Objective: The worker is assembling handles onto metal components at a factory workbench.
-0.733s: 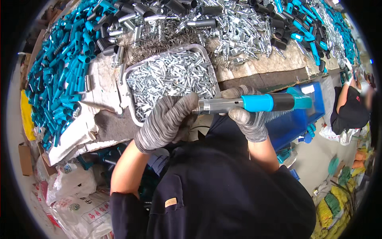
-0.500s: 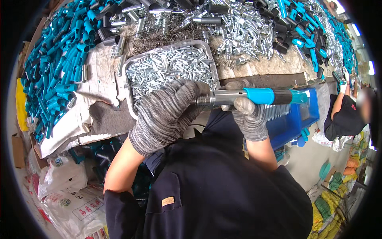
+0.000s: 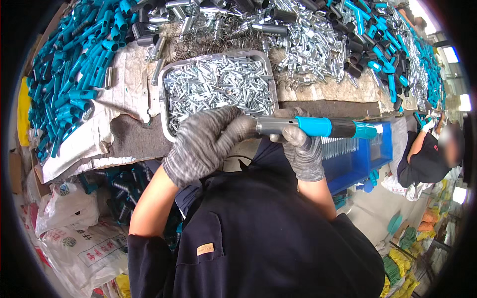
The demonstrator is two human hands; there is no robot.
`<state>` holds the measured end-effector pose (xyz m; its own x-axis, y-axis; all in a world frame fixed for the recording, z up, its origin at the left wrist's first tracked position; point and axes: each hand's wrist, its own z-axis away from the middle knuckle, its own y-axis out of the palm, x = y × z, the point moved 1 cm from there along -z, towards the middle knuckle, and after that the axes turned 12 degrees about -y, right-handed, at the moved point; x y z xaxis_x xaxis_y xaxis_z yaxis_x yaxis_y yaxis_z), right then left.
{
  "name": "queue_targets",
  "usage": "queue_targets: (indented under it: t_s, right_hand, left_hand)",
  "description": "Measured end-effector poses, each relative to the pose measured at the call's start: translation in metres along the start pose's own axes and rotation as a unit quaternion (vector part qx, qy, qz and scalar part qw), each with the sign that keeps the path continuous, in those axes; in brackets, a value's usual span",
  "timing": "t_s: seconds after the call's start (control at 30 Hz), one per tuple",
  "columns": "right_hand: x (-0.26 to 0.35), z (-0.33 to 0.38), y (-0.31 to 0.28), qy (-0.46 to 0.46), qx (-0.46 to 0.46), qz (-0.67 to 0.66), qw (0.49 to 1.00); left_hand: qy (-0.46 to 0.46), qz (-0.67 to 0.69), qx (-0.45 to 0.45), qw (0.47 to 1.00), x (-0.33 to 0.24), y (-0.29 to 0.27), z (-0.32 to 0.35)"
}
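A tube-shaped tool handle (image 3: 314, 127) lies nearly level in front of my chest, with a bare metal section at its left, then teal and black sleeves and a teal right end. My right hand (image 3: 302, 151), in a grey knit glove, is closed on it where metal meets teal, thumb on the near side. My left hand (image 3: 203, 141), gloved alike and slightly blurred, closes round the metal end; its fingertips are partly hidden. Just beyond both hands stands a metal tray (image 3: 166, 107) full of small silver pins (image 3: 218, 84).
Teal tubes (image 3: 74, 84) heap at the left of the cloth-covered bench. Springs (image 3: 213, 42), silver parts (image 3: 313, 49) and black sleeves (image 3: 271, 29) lie behind the tray. A blue bin (image 3: 343, 174) with metal rods is at right. Farther right sits another person (image 3: 427, 159). White bags (image 3: 74, 238) lie lower left.
The handle and my right hand have shifted slightly left, and the handle's right end dips a little more. My left hand has turned at the metal end. The view has shifted slightly.
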<state>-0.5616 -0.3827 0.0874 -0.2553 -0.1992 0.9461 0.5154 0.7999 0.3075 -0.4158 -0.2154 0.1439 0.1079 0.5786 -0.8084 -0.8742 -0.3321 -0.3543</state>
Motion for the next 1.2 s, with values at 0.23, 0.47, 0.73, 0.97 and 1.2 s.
queue_targets:
  t_s: [0.23,0.47,0.73,0.97,1.2]
  right_hand:
    - [0.003,-0.002,-0.002,-0.036,0.011,0.075,0.996]
    - [0.003,-0.004,0.001,-0.055,0.0,0.089,0.995]
    - [0.015,-0.002,-0.009,0.062,-0.027,0.05,0.996]
    - [0.004,-0.012,-0.002,-0.166,0.042,0.15,0.974]
    - [0.007,-0.005,-0.004,-0.154,0.08,0.042,0.984]
  left_hand:
    - [-0.081,0.038,0.135,0.987,0.012,-0.003,-0.014]
    - [0.135,0.046,-0.034,0.989,0.003,0.009,-0.005]
    - [0.145,-0.01,0.007,0.989,-0.012,0.021,-0.007]
    - [0.297,-0.234,-0.067,0.923,0.022,0.059,-0.017]
    - [0.07,0.074,0.243,0.965,0.012,0.07,-0.008]
